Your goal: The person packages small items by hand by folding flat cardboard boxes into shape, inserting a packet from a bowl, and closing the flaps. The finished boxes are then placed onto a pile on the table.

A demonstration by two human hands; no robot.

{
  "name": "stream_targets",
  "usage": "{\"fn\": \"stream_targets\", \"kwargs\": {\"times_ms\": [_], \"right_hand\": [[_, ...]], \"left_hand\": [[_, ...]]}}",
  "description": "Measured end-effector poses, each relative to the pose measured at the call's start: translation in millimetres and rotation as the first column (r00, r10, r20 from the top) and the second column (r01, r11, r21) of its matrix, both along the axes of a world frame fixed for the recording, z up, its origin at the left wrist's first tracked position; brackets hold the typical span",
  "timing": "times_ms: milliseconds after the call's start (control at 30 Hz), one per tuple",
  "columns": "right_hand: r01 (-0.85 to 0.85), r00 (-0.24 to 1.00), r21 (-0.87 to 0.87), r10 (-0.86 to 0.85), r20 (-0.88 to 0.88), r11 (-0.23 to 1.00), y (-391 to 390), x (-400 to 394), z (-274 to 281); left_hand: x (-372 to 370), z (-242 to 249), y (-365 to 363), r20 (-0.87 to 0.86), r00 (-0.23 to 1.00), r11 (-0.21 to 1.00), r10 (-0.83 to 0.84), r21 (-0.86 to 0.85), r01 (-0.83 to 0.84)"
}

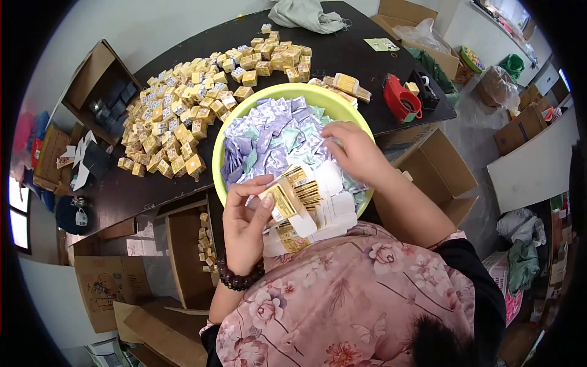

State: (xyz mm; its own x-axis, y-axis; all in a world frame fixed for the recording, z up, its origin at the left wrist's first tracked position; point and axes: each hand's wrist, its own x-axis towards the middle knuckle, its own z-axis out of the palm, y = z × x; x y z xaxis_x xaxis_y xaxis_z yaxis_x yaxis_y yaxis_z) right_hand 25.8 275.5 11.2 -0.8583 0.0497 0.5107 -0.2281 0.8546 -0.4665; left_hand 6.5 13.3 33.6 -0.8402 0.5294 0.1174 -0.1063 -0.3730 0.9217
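Note:
My left hand [244,225] is closed on a small yellow-and-white carton [282,203], thumb on its printed face. Behind and below that carton, a stack of flattened cartons [335,211] lies at the near rim of a yellow-green basin [219,164], close to my body. Purple, white and green sachets [269,137] fill the basin. Over their right side, my right hand [353,151] has its thumb and forefinger apart, fingertips at the sachets. Nothing shows between those fingers.
Many small folded yellow boxes [177,122] are heaped on the dark table [361,18] at left and back. Behind the basin lies a bundle of yellow cartons [345,85]. A red tape dispenser [400,101] stands right. An open cardboard box [437,177] sits below the table.

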Motion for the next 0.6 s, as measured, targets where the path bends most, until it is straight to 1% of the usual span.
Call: {"fn": "stream_targets", "kwargs": {"times_ms": [33,67,100,133,167,200,233,300,333,367,400,433,467,500,533,567,600], "right_hand": [[0.001,1.0,0.003,-0.001,-0.004,1.0,14.1,-5.8,-11.1],[0.109,0.971,0.158,-0.139,0.192,0.981,24.6,-10.2,-17.0],[0.18,0.885,0.325,-0.297,0.359,0.929,30.4,-12.6,-21.5],[0.178,0.885,0.326,-0.296,0.359,0.928,31.3,-13.9,-23.3],[0.155,0.897,0.366,-0.286,0.338,0.918,31.5,-15.8,-24.7],[0.131,0.908,0.403,-0.273,0.318,0.906,30.8,-17.9,-25.6],[0.124,0.91,0.401,-0.265,0.319,0.907,29.1,-17.4,-22.5],[0.176,0.875,0.408,-0.332,0.351,0.896,25.7,-10.7,-8.9],[0.174,0.877,0.406,-0.329,0.351,0.897,19.0,-5.6,1.9],[0.204,0.959,0.124,-0.224,0.175,0.971,8.4,2.5,15.7],[0.159,0.986,-0.166,-0.166,-0.033,0.973,-3.5,12.2,29.2],[0.033,0.996,-0.298,-0.057,-0.071,0.954,-18.6,23.0,45.8],[-0.092,0.991,-0.421,0.043,-0.125,0.902,-34.8,31.2,54.9],[-0.171,0.969,-0.408,0.079,-0.233,0.897,-47.5,33.5,49.6],[-0.167,0.969,-0.409,0.072,-0.237,0.897,-52.3,35.7,47.8],[-0.153,0.957,-0.215,0.09,-0.277,0.965,-55.3,37.1,47.2],[-0.126,0.943,-0.011,0.116,-0.312,0.992,-56.1,37.0,46.6]], "left_hand": [[-0.9,1.7,0.3,-0.004,1.0,1.0,-0.001,0.003,0.001],[-2.6,3.6,0.7,0.1,0.994,0.997,-0.049,0.071,0.042],[-4.0,4.8,0.7,0.202,0.974,0.987,-0.103,0.142,0.075],[-5.0,5.2,0.3,0.3,0.94,0.972,-0.161,0.213,0.098],[-6.4,4.8,0.0,0.3,0.941,0.972,-0.157,0.215,0.093],[-8.2,3.9,-0.8,0.357,0.914,0.965,-0.193,0.236,0.111],[-9.7,2.9,-1.8,0.412,0.882,0.958,-0.228,0.258,0.127],[-11.8,0.6,-3.6,0.427,0.879,0.962,-0.21,0.248,0.11],[-12.4,-0.4,-4.3,0.42,0.893,0.972,-0.159,0.225,0.067],[-13.0,-1.7,-3.9,0.412,0.905,0.979,-0.11,0.204,0.026],[-12.8,-3.8,-1.8,0.415,0.903,0.979,-0.11,0.203,0.026],[-11.4,-6.3,1.7,0.36,0.93,0.985,-0.077,0.174,0.015],[-9.1,-7.9,4.5,0.302,0.952,0.99,-0.048,0.143,0.005],[-6.9,-8.3,6.8,0.301,0.952,0.99,-0.054,0.14,0.012],[-4.6,-8.0,8.7,0.278,0.957,0.985,-0.08,0.167,0.034],[-2.8,-7.4,9.8,0.254,0.962,0.979,-0.105,0.196,0.055],[-0.8,-4.0,9.4,0.24,0.965,0.98,-0.106,0.191,0.06]]}}
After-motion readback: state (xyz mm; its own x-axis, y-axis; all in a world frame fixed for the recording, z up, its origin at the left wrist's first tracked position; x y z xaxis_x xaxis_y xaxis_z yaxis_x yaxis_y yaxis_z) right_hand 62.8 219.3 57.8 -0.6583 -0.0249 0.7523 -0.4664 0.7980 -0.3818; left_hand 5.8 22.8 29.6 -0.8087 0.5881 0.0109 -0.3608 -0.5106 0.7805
